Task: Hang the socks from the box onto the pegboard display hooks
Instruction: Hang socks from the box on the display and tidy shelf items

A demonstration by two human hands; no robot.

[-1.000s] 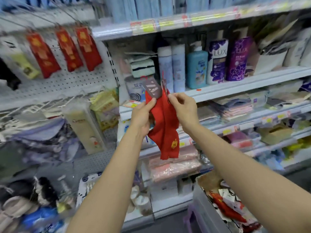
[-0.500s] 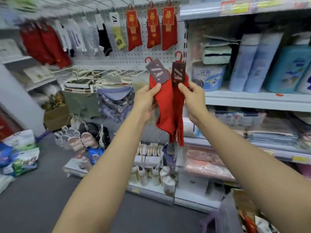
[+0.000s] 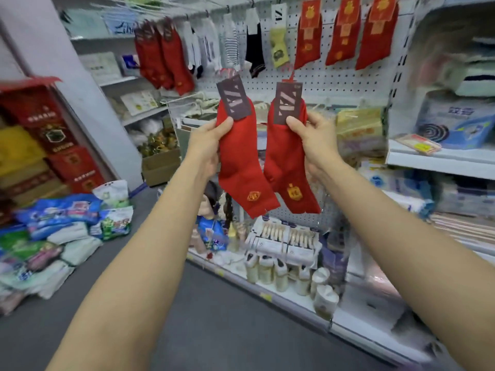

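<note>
A shop aisle fills the view, with a grey floor (image 3: pixel 214 317) running between white shelving and a pale wall pillar (image 3: pixel 88 103) on the left. Straight ahead stands a white pegboard (image 3: pixel 334 76) with rows of hooks. On the right, white shelves (image 3: pixel 439 159) carry boxed goods, among them a blue box of mosquito coils (image 3: pixel 455 124). At the left, red cartons (image 3: pixel 53 145) are stacked against the wall, and bagged goods (image 3: pixel 61 236) in blue, green and white lie heaped on the floor below them. A brown cardboard box (image 3: pixel 160 167) sits at the foot of the pillar.

Along the top of the pegboard hang socks: a bunch of red ones (image 3: pixel 166 57) at the left, white, striped, black and yellow pairs in the middle, and 3 red pairs with gold cards (image 3: pixel 345 30) at the right. Small pale bottles (image 3: pixel 294 279) crowd the bottom shelf; blur leaves their labels unreadable.

Both arms reach forward in front of the pegboard. The left hand (image 3: pixel 206 143) grips a red sock pair (image 3: pixel 241 167), thumb pressed on the front just under its dark grey header card (image 3: pixel 234 97). The right hand (image 3: pixel 316 140) grips a second red sock pair (image 3: pixel 288 167) the same way, thumb at the base of its card (image 3: pixel 288 103). The 2 pairs hang side by side, slightly apart, toes pointing down and to the right, each with a small gold emblem near the toe. Each card seems to carry a red hook at its top.
</note>
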